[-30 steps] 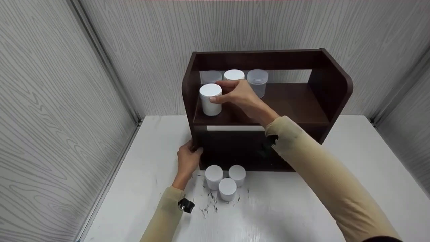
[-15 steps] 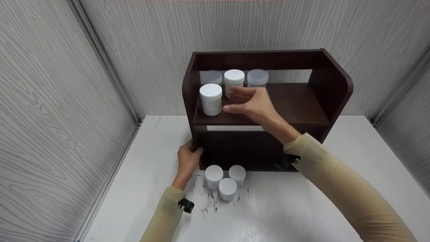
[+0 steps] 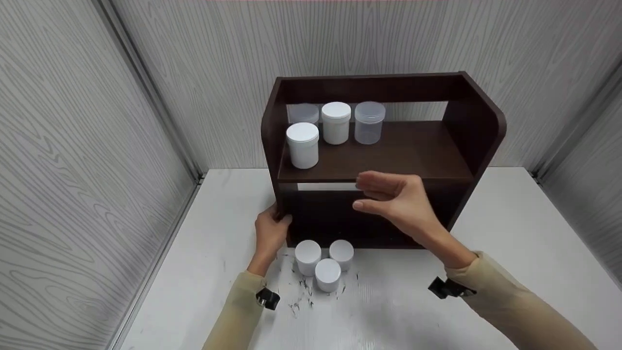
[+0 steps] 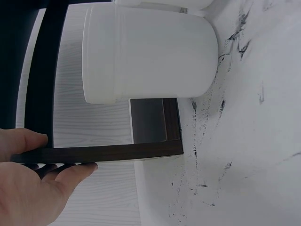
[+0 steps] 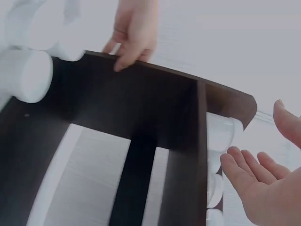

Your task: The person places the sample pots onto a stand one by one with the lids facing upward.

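My left hand [image 3: 270, 233] grips the left side panel of a dark brown wooden shelf [image 3: 413, 153]. In the left wrist view, thumb and fingers lie on opposite faces of the panel edge [image 4: 113, 153]. My right hand [image 3: 398, 201] hangs in front of the shelf board's front edge, thumb and fingers parted, nothing between them. On the upper board a white lidded jar [image 3: 303, 149] stands at the front left. Behind it are a translucent jar [image 3: 305, 113], another white jar [image 3: 336, 125] and a clear jar [image 3: 369, 127].
Three white lidded jars, the left one [image 3: 308, 260], the right one [image 3: 341, 255] and the front one [image 3: 328, 277], cluster on the white table [image 3: 388, 311] before the shelf. Dark marks spot the tabletop around them. Grey wood-grain walls [image 3: 194, 63] stand behind and beside the shelf.
My right hand has let go of the front-left white jar and drawn back, down and to the right. That jar stays on the upper board. My left hand keeps its grip.
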The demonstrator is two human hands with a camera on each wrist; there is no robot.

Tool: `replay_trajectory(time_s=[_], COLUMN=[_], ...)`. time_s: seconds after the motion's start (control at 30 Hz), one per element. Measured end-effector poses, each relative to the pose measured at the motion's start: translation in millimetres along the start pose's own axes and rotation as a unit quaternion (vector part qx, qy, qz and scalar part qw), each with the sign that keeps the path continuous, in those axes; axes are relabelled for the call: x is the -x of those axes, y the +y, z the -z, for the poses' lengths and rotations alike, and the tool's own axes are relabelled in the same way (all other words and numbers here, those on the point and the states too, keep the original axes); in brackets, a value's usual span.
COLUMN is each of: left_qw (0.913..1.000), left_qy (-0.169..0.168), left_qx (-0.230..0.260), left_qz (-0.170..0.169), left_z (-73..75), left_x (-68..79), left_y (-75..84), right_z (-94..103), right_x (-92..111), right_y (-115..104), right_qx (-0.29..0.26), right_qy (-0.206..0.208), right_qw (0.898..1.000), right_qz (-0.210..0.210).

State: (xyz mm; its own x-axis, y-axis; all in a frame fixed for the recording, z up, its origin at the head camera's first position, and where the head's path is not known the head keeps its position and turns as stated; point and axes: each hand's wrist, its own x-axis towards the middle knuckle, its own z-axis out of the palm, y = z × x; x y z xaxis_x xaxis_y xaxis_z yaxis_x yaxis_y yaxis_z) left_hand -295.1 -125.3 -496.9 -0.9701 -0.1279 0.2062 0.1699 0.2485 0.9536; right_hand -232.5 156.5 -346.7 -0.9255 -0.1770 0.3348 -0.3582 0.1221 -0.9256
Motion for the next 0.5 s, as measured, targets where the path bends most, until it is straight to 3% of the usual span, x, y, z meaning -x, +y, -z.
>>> replay_trajectory(time_s=[0.5], left_qw=[0.9999], left_qy=[0.016], left_qx=[-0.003], left_qz=[-0.001], left_z=[-1.4], left_x=[-0.2], left_y=[-1.3], right_z=[39.7], right_x=[70.4], right_y=[75.6], right_qx=[0.065], right_qy=[0.001], right_qw=[0.996], right_qz=[-0.057])
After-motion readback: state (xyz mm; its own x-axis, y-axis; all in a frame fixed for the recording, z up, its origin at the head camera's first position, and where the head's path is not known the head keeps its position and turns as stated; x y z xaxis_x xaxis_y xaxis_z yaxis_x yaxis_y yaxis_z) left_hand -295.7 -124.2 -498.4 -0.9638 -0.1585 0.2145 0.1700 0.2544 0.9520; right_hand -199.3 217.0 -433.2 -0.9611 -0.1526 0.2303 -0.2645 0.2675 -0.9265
